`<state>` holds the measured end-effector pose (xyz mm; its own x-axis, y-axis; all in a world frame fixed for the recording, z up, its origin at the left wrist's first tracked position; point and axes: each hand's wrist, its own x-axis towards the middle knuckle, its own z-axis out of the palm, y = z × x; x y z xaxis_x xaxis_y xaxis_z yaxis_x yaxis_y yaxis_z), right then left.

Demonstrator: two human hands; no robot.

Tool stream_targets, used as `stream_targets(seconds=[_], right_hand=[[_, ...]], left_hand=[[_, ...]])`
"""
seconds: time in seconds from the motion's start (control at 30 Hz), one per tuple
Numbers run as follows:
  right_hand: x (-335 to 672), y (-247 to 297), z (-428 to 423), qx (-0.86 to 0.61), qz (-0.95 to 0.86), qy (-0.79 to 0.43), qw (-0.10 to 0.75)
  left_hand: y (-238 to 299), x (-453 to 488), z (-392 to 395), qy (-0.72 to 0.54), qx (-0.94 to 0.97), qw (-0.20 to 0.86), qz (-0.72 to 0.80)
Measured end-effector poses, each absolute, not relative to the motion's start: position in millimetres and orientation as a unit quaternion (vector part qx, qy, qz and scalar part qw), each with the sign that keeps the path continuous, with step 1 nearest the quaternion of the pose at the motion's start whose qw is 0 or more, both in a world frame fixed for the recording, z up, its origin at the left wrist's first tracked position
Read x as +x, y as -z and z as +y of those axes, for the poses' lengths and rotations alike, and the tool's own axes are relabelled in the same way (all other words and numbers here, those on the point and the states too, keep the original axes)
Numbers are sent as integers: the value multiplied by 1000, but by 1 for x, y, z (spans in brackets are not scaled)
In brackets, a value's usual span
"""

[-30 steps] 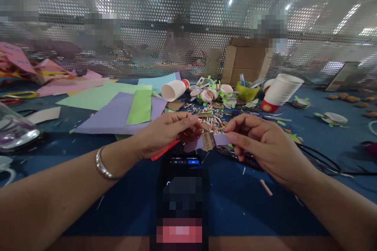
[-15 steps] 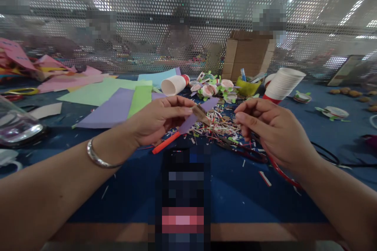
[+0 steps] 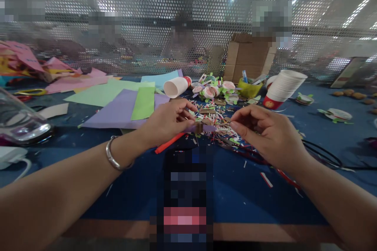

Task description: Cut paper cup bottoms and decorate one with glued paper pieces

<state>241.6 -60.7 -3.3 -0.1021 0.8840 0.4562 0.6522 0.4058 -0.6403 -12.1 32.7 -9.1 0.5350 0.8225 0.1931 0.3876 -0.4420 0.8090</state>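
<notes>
My left hand (image 3: 169,119), a silver bangle on its wrist, pinches one end of a purple paper strip (image 3: 209,128) near the thumb. A small brown piece (image 3: 199,127) sits across the strip; whether it is stuck to it I cannot tell. To the right, my right hand (image 3: 262,129) hovers with curled fingers, thumb and index tips slightly apart, and nothing visible between them. Beneath the strip lies a heap of paper shreds (image 3: 219,115). An orange pen-like stick (image 3: 169,144) rests below my left hand. Red-handled scissors (image 3: 253,155) lie partly hidden under my right hand.
Purple paper (image 3: 113,110) and a green strip (image 3: 143,103) lie left. Behind the shreds are a tipped paper cup (image 3: 175,87), small paper turtles (image 3: 210,90), a yellow-green holder (image 3: 249,87) and stacked cups (image 3: 284,88). A phone (image 3: 185,160) lies in front.
The purple strip has swung from a slant to nearly level and come lower. My left index finger has lifted from it. My right hand has shifted slightly left and down.
</notes>
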Motion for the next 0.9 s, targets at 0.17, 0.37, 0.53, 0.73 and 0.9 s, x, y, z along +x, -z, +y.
stream_targets(seconds=[0.17,0.37,0.53,0.73,0.9], right_hand=[[244,6,-58,-523,-742,-146,393],[245,7,-58,-522,-752,-162,370],[245,6,-59,-516,-757,-160,368],[241,4,-60,-512,-762,-171,358],[241,3,-61,-511,-762,-177,355]], left_hand=[[-5,-20,31,-288,846,151,423],[-1,-21,38,-178,875,103,439],[0,-19,38,-207,877,53,430],[7,-24,44,-202,898,42,389],[6,-22,40,-271,890,39,364]])
